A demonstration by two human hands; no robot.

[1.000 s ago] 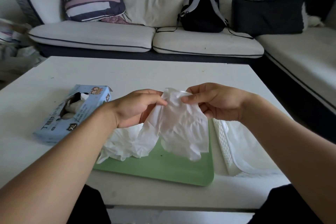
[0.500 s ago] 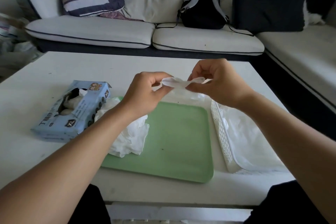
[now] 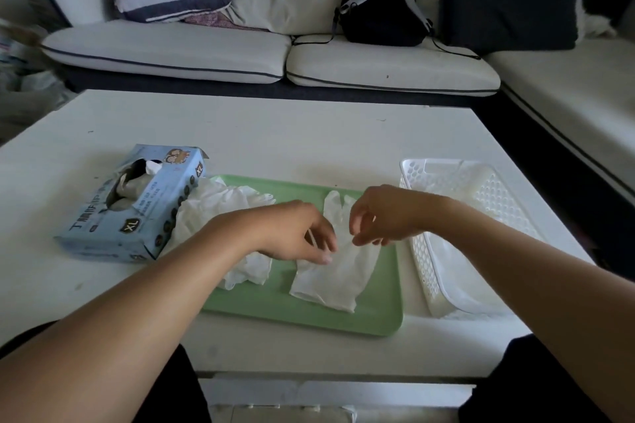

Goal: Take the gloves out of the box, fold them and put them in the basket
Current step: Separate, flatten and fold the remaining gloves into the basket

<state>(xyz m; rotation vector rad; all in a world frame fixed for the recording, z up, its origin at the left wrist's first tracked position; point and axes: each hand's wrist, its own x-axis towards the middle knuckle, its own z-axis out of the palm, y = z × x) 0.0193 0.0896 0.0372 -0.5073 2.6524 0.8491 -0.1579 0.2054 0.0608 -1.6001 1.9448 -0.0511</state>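
A white glove lies flat on the green tray, fingers pointing away from me. My left hand rests on the glove's left side, fingertips down on it. Loosely curled, my right hand hovers over the glove's right edge with thumb and forefinger apart. A crumpled pile of white gloves sits on the tray's left end, partly under my left forearm. The blue glove box lies left of the tray, open at the top. The white perforated basket stands right of the tray.
Everything sits on a white low table. Behind it runs a white sofa with cushions and a black backpack. The sofa continues along the right side, beyond a dark gap.
The glove held stretched in the air between both hands has come down and now lies flat on the tray. Both hands dropped with it and loosened their pinch.
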